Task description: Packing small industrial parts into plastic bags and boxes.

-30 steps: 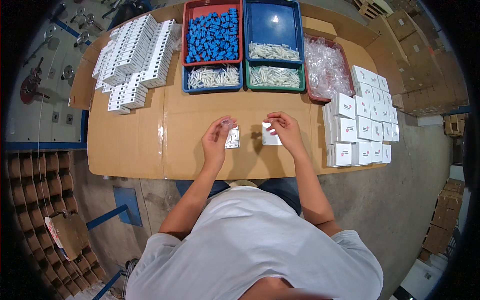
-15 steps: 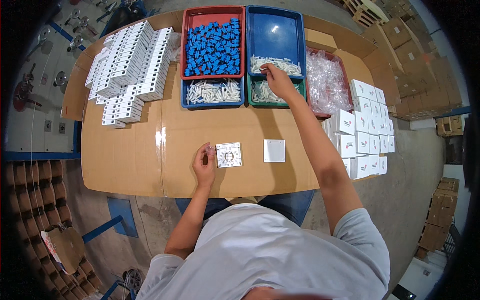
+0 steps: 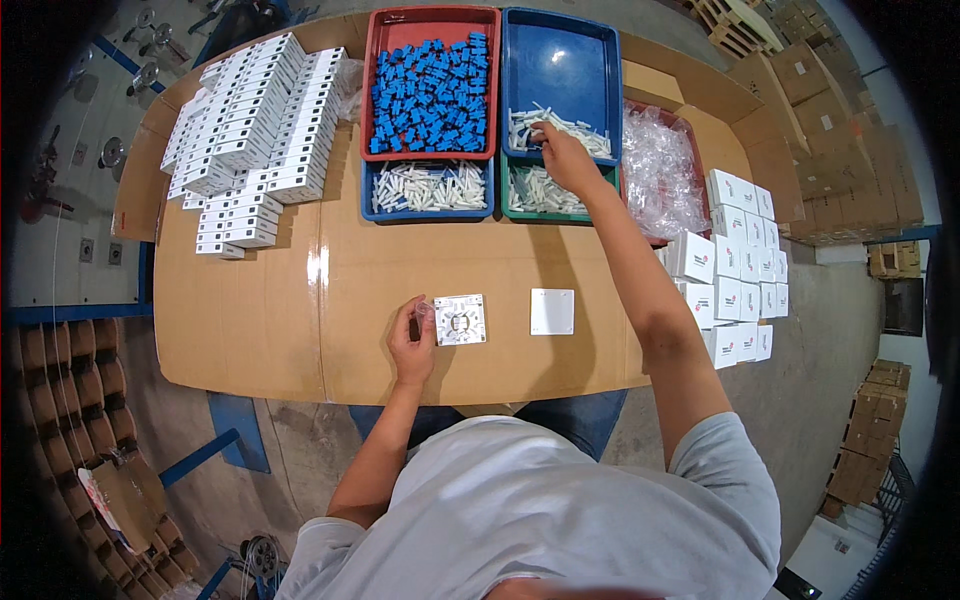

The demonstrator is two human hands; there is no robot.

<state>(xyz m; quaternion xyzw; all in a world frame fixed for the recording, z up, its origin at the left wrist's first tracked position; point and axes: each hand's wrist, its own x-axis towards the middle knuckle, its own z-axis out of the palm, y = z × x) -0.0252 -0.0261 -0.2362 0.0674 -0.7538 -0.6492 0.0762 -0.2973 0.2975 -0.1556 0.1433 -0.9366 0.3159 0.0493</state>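
My left hand [image 3: 411, 340] rests on the cardboard, closed around a small clear plastic piece [image 3: 426, 309], perhaps a little bag. Right beside it lies a square white plastic base [image 3: 460, 320] with a round opening in its middle. A plain white square cover [image 3: 552, 312] lies farther right. My right arm stretches forward, and my right hand [image 3: 565, 160] dips its pinched fingertips into slim white tubes [image 3: 575, 136] at the near end of a blue tray [image 3: 562, 55]. What the fingertips hold is too small to make out.
A red tray [image 3: 378, 28] holds blue parts; blue [image 3: 430, 215] and green [image 3: 515, 214] trays in front hold white pieces. Clear plastic bags [image 3: 662, 170] fill another red tray. White boxes are stacked left [image 3: 240, 130] and right [image 3: 735, 270] on the cardboard-covered table [image 3: 250, 330].
My right hand stays at the white tubes, its fingers shifted slightly among them. My left hand keeps its hold beside the base. The whole view has shifted a little.
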